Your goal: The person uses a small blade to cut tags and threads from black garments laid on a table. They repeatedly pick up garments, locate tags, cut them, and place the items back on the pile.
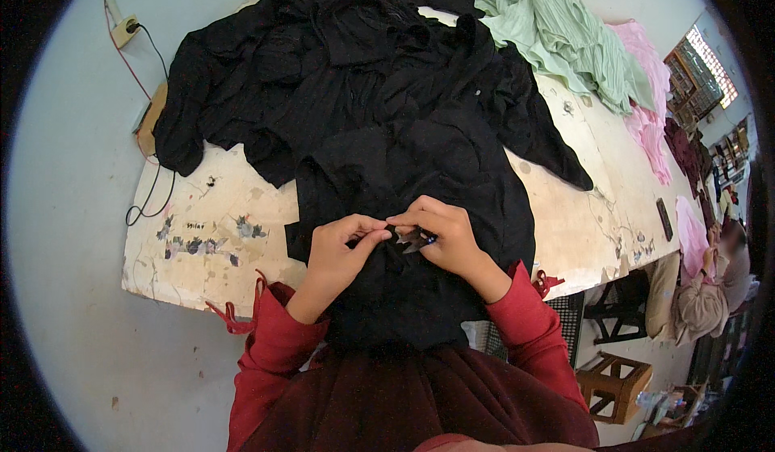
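Observation:
A black garment [420, 169] lies spread over the worn white table [210, 250] and hangs over its near edge toward my lap. My left hand [343, 250] pinches a fold of the black cloth between thumb and fingers. My right hand [444, 234] is closed on a small thread snipper [413, 239], its dark blades pointing left at the pinched spot. The two hands almost touch over the cloth. More black garments [307, 56] are heaped at the table's far side.
A pale green garment [565, 40] and pink ones [646, 105] lie at the far right of the table. A wall socket with cables [125, 28] is at the left. A wooden stool [617, 383] stands on the floor at right, and another person [710, 290] sits beyond it.

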### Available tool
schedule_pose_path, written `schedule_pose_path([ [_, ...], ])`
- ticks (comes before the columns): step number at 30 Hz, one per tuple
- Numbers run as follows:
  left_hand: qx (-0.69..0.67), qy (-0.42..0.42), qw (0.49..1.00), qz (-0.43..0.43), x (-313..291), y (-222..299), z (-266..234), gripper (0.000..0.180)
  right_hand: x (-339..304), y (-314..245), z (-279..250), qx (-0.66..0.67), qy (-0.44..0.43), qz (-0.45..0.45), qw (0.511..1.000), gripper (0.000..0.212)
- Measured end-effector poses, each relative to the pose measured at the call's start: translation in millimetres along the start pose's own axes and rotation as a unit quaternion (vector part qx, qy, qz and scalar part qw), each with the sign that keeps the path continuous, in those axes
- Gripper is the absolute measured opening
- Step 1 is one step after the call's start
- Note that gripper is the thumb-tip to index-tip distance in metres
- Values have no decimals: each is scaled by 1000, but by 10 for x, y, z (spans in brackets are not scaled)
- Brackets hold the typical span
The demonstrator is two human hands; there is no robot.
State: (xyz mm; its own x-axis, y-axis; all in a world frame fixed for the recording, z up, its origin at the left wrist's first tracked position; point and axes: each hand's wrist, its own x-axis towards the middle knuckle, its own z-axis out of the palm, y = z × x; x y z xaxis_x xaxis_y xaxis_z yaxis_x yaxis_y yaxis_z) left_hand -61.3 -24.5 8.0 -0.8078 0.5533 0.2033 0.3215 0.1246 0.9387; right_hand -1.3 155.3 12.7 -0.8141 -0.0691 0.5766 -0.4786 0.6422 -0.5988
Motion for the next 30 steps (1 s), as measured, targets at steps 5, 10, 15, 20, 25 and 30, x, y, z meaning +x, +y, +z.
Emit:
schedule_pose_path([
  [5, 40, 47, 995, 82, -87, -18, 64, 8, -63, -13, 24, -9, 10, 16, 1000, 27],
  [10, 93, 76, 983, 138, -178, -70, 149, 9, -151, -69, 134, -23, 49, 9, 998, 20],
  [15, 128, 71, 980, 138, -220, -130, 192, 16, -199, -219, 260, -75, 91, 25, 993, 20],
  [20, 193, 48, 954, 226, -153, -100, 140, 23, -173, -306, 191, -116, 70, 41, 990, 21],
  [25, 254, 24, 915, 313, 122, 151, 35, 30, 52, -352, -19, -136, 64, 19, 988, 17],
  [30, 158, 51, 944, 285, 386, 528, -36, 25, 460, -436, -244, -111, 107, 46, 987, 21],
])
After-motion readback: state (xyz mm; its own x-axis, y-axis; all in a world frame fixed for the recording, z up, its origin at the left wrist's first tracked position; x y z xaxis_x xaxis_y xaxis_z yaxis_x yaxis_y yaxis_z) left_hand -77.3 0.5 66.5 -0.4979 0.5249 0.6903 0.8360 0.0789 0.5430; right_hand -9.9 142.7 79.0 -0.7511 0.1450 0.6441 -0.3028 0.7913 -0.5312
